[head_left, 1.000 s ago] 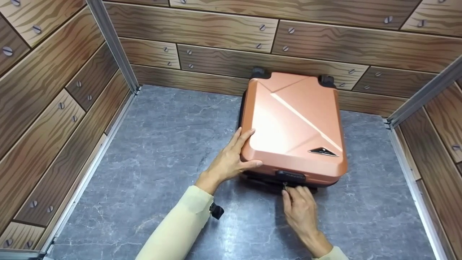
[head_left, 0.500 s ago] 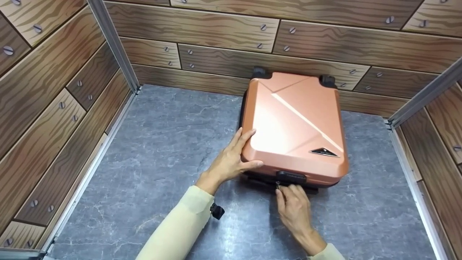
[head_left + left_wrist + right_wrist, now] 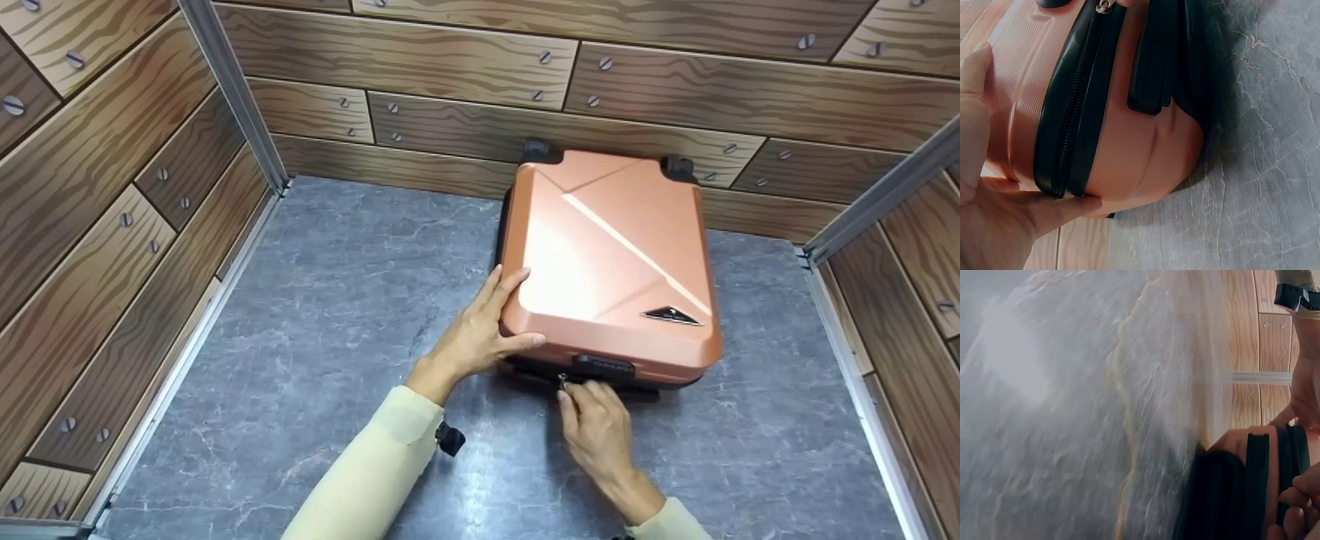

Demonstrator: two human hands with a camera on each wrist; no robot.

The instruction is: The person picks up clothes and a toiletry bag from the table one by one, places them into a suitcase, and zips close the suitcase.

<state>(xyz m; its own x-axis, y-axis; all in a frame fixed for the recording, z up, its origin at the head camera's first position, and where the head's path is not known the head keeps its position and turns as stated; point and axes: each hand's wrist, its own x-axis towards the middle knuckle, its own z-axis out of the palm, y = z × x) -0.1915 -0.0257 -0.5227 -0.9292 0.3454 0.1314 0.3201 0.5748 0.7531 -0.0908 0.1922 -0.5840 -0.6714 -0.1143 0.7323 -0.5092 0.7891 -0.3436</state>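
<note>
A copper-pink hard-shell suitcase (image 3: pixel 622 240) lies flat on the floor, its wheels toward the back wall. My left hand (image 3: pixel 472 337) rests on its near left corner, fingers along the side and thumb on the front edge. At the suitcase's near end, my right hand (image 3: pixel 600 435) pinches a metal zipper pull (image 3: pixel 562 379) between thumb and forefinger. The left wrist view shows that zipper pull (image 3: pixel 1104 6) on the black zipper (image 3: pixel 1075 101), whose teeth below it are closed together. Beside the zipper is a black handle (image 3: pixel 1151 73).
Grey marble-patterned floor (image 3: pixel 360 300) surrounds the suitcase. Wood-patterned panels stand at the back (image 3: pixel 450 112), left (image 3: pixel 135 247) and right (image 3: pixel 900 300), with metal corner posts (image 3: pixel 232 90). One of the suitcase's black wheels (image 3: pixel 679 169) is close to the back panel.
My right hand has slid left along the suitcase's near end, carrying the zipper pull past the black lock piece. The left hand and suitcase have stayed put.
</note>
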